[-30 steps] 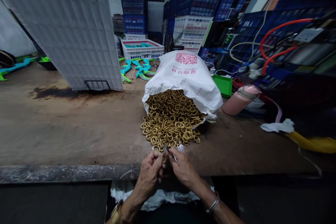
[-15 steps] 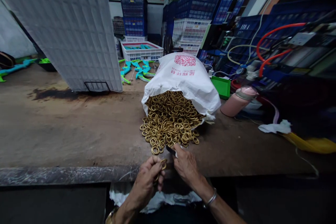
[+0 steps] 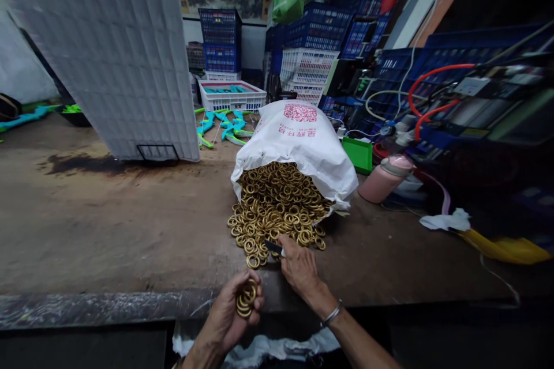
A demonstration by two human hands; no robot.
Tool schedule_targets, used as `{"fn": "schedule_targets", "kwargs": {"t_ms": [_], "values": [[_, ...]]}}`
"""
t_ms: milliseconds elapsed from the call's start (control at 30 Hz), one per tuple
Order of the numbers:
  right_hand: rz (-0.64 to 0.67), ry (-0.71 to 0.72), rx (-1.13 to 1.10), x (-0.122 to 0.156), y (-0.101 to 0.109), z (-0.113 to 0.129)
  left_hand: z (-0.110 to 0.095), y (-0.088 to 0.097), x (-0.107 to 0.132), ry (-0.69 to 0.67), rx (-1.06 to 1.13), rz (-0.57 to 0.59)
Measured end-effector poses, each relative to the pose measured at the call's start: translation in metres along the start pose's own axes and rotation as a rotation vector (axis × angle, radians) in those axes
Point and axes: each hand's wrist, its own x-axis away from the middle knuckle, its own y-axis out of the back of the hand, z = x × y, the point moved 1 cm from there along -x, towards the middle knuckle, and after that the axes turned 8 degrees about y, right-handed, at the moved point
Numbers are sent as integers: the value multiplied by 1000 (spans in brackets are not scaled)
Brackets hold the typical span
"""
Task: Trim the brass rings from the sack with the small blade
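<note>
The person's left hand point(image 3: 234, 316) sits low at the near edge of the counter point(image 3: 108, 225), its grip curled closed around a small bunch of brass rings point(image 3: 246, 300) stacked against the fingers. Just beyond it the right hand point(image 3: 299, 265) reaches forward over the counter, its grip pinched on a thin dark tool point(image 3: 273, 247) whose tip lies right at the near fringe of the heap of loose rings point(image 3: 277, 210); whether the tip touches a ring I cannot tell. A metal bangle point(image 3: 332, 315) circles the right wrist. The heap spills from the mouth of a white sack point(image 3: 298, 138) that lies on its side, with red print on top and its opening turned toward the person. To the right of the sack stand a green box point(image 3: 358, 154) and a pink bottle point(image 3: 383, 179) lying tilted, with a crumpled white cloth point(image 3: 445, 221) farther right. On the left a white grid panel point(image 3: 108, 69) leans on the counter, and behind the sack turquoise plastic parts point(image 3: 220, 124) lie near a white crate point(image 3: 231, 95), with blue crates point(image 3: 220, 34) stacked at the back.
</note>
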Motion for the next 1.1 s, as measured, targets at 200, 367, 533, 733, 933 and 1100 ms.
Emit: {"fn": "schedule_targets", "kwargs": {"t_ms": [200,367,533,733,933,1100], "values": [[-34,-20,-108,2,-5,-10,0,0,-4,5,2,16],[-106,-78,-607,3,-1,-14,-1,-9,-8,-129,-188,-61],[105,-268,-1292,12,8,-3,-6,-21,-15,-199,-258,-115],[332,-339,-1667,21,15,11,-8,-31,-21,-315,-540,-310],[342,-323,-1675,17,6,8,-9,-25,-27,-305,-662,-291],[221,-315,-1414,11,-3,8,-8,-22,-31,-445,-726,-256]]}}
